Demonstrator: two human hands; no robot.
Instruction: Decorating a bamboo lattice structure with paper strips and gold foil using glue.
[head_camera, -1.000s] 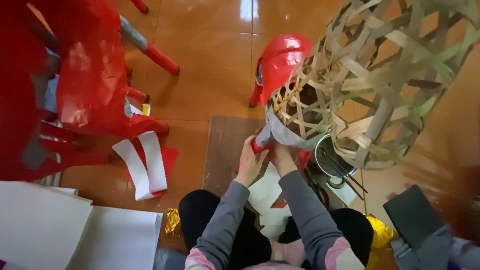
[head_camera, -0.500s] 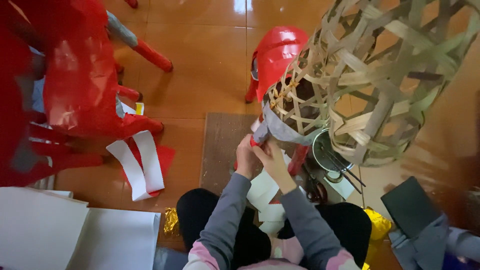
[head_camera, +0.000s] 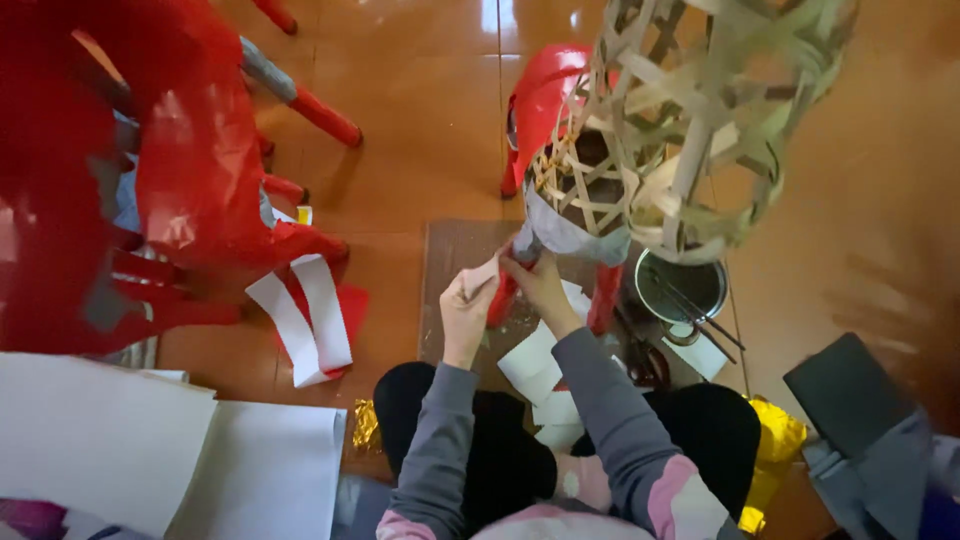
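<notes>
Since half a second ago the left hand (head_camera: 465, 305) has drawn back from the woven bamboo frame (head_camera: 680, 120), pinching a white paper strip (head_camera: 482, 275), while the right hand (head_camera: 535, 280) stays curled against the frame's papered lower edge.

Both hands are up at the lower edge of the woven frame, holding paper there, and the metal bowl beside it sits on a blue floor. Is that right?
Not quite: the head view shows an orange-brown floor, not blue. The rest holds: left hand and right hand hold paper at the lower edge of the woven frame, with the metal bowl beside it.
</notes>
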